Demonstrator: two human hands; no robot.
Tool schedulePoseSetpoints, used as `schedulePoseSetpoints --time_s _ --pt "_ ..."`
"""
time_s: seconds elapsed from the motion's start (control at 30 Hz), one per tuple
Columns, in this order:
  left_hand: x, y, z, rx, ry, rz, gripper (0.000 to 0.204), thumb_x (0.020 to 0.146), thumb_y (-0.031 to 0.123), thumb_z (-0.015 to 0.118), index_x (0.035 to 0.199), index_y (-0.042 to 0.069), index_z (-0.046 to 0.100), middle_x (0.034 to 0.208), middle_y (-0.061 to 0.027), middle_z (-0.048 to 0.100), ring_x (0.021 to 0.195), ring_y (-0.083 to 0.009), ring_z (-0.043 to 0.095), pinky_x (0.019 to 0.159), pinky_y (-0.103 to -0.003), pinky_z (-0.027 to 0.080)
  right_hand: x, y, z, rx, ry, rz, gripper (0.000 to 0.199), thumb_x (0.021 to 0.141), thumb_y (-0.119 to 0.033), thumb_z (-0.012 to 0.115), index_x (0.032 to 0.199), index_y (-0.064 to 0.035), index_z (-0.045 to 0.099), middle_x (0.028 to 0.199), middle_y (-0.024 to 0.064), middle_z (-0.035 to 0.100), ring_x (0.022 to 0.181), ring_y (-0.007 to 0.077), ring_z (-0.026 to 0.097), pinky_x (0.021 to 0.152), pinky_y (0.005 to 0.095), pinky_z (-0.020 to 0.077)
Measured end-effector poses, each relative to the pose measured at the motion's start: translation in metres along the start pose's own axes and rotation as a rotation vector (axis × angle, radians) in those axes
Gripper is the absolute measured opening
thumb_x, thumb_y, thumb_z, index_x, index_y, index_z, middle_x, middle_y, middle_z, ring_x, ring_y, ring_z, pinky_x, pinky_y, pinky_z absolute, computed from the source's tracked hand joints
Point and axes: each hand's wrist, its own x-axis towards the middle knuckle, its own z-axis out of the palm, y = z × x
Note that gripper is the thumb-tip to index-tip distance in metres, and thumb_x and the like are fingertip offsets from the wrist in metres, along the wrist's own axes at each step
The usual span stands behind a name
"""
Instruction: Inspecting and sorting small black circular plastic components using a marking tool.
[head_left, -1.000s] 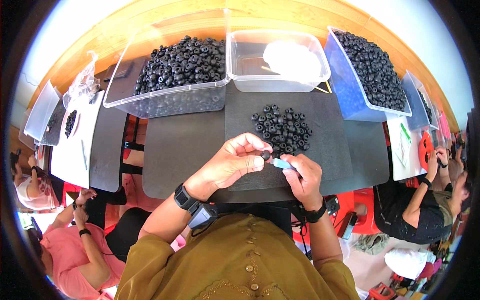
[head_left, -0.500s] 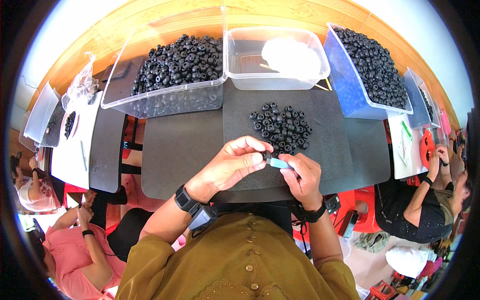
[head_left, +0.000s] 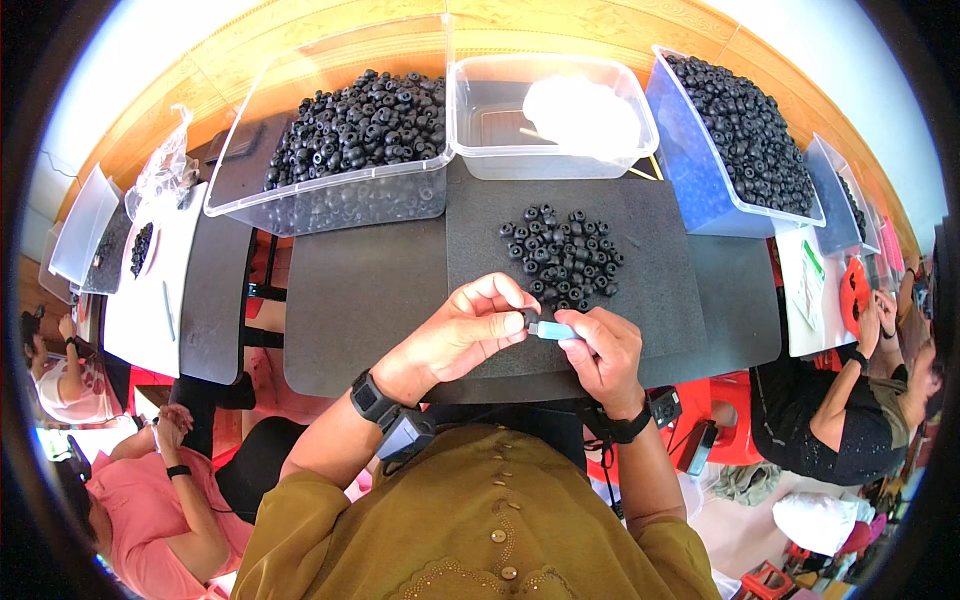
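Note:
My left hand point(head_left: 468, 322) is closed, pinching a small black round part point(head_left: 530, 316) between thumb and fingertips. In my right hand point(head_left: 606, 350) I grip a small light-blue handled tool point(head_left: 553, 331), its tip against the black part. The tip's exact shape is too small to make out. Just beyond my hands, a loose pile of black ring-like parts point(head_left: 560, 250) with holes lies on a dark grey mat point(head_left: 655, 300).
Behind the mat stand a clear bin point(head_left: 330, 215) heaped with black parts, a clear tub point(head_left: 560, 165) with something white inside, and a full bluish bin point(head_left: 705, 190) at the right. Co-workers sit at both sides, one in a pink shirt point(head_left: 160, 510).
The light-blue tool has shifted slightly left and turned more level, covering more of the black part. Both hands stay nearly in place.

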Motion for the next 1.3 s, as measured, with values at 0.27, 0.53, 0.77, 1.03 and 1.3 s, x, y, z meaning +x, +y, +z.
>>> schedulePoseSetpoints --time_s 0.27,0.53,0.77,1.03,1.3 --pt "-0.003 0.008 -0.006 0.005 -0.091 -0.028 0.015 0.089 0.001 0.067 0.098 0.008 0.058 0.107 -0.0072 0.064 0.093 -0.0136 0.062 0.08 -0.025 0.051 -0.002 -0.001 0.002 -0.076 0.054 -0.069 0.024 0.077 -0.017 0.074 0.098 -0.0064 0.07 0.068 0.0065 0.061 0.056 0.0239 0.058 0.052 0.0351 0.0433" --pt "-0.005 0.005 0.009 0.153 -0.241 -0.129 0.02 0.084 0.001 0.073 0.094 0.009 0.058 0.104 -0.0062 0.065 0.093 -0.0154 0.064 0.083 -0.029 0.052 0.0 0.003 -0.004 0.002 0.281 0.204 0.018 0.085 -0.008 0.067 0.101 -0.001 0.068 0.067 0.0081 0.056 0.054 0.0192 0.051 0.051 0.0312 0.0396" --pt "-0.01 0.032 0.017 0.113 -0.144 0.055 0.021 0.085 -0.002 0.069 0.1 0.007 0.057 0.103 -0.0082 0.065 0.091 -0.0155 0.063 0.081 -0.027 0.052 -0.01 0.012 -0.003 0.12 0.31 0.229 0.02 0.09 -0.013 0.062 0.102 0.0031 0.066 0.074 0.0083 0.059 0.061 0.0145 0.053 0.057 0.0267 0.0411" --pt "-0.022 0.17 0.035 1.286 0.499 0.875 0.019 0.08 0.002 0.073 0.096 0.006 0.064 0.1 -0.0102 0.066 0.09 -0.0183 0.063 0.081 -0.031 0.051 -0.016 0.014 -0.005 0.19 0.321 0.353 0.025 0.093 -0.018 0.059 0.104 0.0041 0.064 0.076 0.0057 0.059 0.066 0.0111 0.053 0.061 0.0258 0.0418" --pt "0.005 0.031 0.051 1.922 -0.068 0.662 0.025 0.073 0.01 0.075 0.096 0.008 0.065 0.1 -0.0094 0.062 0.094 -0.0289 0.061 0.079 -0.039 0.052 -0.016 0.015 -0.005 0.327 0.386 0.422 0.026 0.098 -0.019 0.053 0.11 0.002 0.064 0.075 0.0008 0.057 0.064 0.006 0.049 0.057 0.0219 0.0384"
